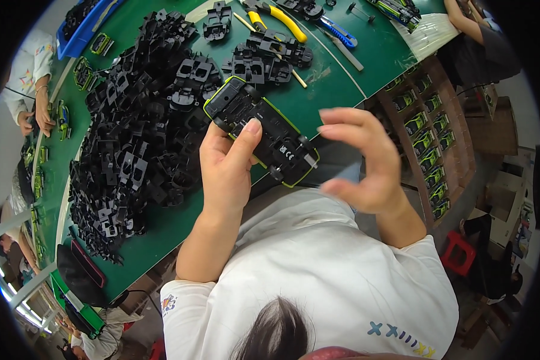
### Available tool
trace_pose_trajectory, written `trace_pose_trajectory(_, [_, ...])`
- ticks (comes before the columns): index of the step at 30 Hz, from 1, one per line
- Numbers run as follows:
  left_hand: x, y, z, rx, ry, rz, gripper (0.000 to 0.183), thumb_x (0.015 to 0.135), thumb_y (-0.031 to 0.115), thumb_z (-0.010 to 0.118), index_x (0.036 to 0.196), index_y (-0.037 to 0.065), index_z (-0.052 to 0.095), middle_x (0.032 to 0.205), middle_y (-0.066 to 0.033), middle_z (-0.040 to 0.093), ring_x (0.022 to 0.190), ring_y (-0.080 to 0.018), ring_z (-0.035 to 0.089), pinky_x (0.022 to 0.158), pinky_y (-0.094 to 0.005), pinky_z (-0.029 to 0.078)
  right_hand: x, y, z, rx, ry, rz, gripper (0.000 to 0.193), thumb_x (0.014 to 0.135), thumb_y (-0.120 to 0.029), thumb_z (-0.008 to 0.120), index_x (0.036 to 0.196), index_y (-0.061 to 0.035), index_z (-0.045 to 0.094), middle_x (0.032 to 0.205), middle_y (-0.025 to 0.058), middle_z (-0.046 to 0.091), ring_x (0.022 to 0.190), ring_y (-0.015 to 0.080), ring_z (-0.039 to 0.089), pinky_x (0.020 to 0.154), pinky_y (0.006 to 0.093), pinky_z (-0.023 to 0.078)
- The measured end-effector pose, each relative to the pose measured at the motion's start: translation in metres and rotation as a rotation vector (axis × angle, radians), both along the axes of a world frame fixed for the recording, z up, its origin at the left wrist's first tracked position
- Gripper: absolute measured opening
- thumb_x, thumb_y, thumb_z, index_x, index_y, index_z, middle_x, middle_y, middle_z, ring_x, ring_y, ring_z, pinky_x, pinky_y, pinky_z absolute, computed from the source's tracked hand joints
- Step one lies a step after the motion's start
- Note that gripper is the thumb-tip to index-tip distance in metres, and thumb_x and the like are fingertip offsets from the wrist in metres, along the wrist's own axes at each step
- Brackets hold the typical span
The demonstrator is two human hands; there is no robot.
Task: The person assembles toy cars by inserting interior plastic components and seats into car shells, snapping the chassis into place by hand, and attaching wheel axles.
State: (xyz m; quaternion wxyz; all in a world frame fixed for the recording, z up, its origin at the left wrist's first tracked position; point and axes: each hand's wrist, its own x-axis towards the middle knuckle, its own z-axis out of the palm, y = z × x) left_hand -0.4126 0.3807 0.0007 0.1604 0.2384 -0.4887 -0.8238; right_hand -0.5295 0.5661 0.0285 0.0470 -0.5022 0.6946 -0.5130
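Observation:
A toy car [264, 129] with a black underside and a lime-green rim is held bottom up over the table's near edge. My left hand [229, 165] grips it, the thumb pressed on the underside and the fingers hidden beneath. Small wheels show along its sides. To the right of the car, my right hand [366, 159] is apart from it, fingers and thumb spread in a curve with nothing between them. Beside my left hand lies a big heap of black plastic car bases [132, 132]. More black bases [264, 57] sit beyond the car.
Yellow-handled pliers [282, 21] and a blue utility knife [339, 31] lie on the green table [336, 90]. At right, a brown tray [462, 174] carries rows of green toy cars. A blue bin [87, 30] stands at far left, near a co-worker's hands [42, 114].

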Motion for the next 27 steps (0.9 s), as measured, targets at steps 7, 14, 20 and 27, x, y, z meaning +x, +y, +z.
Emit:
trace_pose_trajectory(7, [-0.011,0.009,0.006,0.044,0.065,0.110,0.023,0.099,0.010,0.056,0.120,0.002,0.053,0.107,-0.0076,0.064,0.093,-0.0162,0.066,0.080,-0.0319,0.057,0.032,-0.039,-0.012,0.095,0.246,-0.256,0.060,0.064,-0.022,0.085,0.117,-0.0110,0.060,0.124,0.0176,0.055,0.109,0.0368,0.057,0.090,0.0470,0.047])
trace_pose_trajectory(14, [-0.009,0.016,0.005,0.089,0.144,0.147,0.026,0.099,0.018,0.060,0.118,0.003,0.052,0.103,-0.0051,0.062,0.086,-0.0098,0.062,0.064,-0.0244,0.054,0.036,-0.053,-0.027,-0.015,0.273,-0.295,0.053,0.065,-0.016,0.082,0.111,-0.0111,0.057,0.115,0.0143,0.057,0.105,0.0356,0.058,0.088,0.0468,0.046])
trace_pose_trajectory(20, [-0.006,0.021,0.013,0.054,0.172,0.013,0.038,0.102,0.029,0.053,0.128,0.004,0.042,0.119,-0.0096,0.058,0.100,-0.0170,0.064,0.081,-0.0352,0.057,0.014,-0.049,-0.012,-0.079,0.170,-0.230,0.048,0.065,-0.017,0.084,0.106,-0.0091,0.060,0.113,0.0158,0.058,0.101,0.0361,0.059,0.086,0.0445,0.049])
trace_pose_trajectory(27, [0.015,0.001,0.038,-0.237,0.250,0.043,0.053,0.099,0.014,0.055,0.144,0.001,0.030,0.130,-0.0207,0.054,0.119,-0.0297,0.058,0.092,-0.0399,0.055,-0.100,-0.082,0.034,-0.049,0.298,-0.326,0.048,0.065,-0.012,0.087,0.105,-0.0054,0.061,0.105,0.0132,0.065,0.099,0.0285,0.065,0.086,0.0353,0.051])
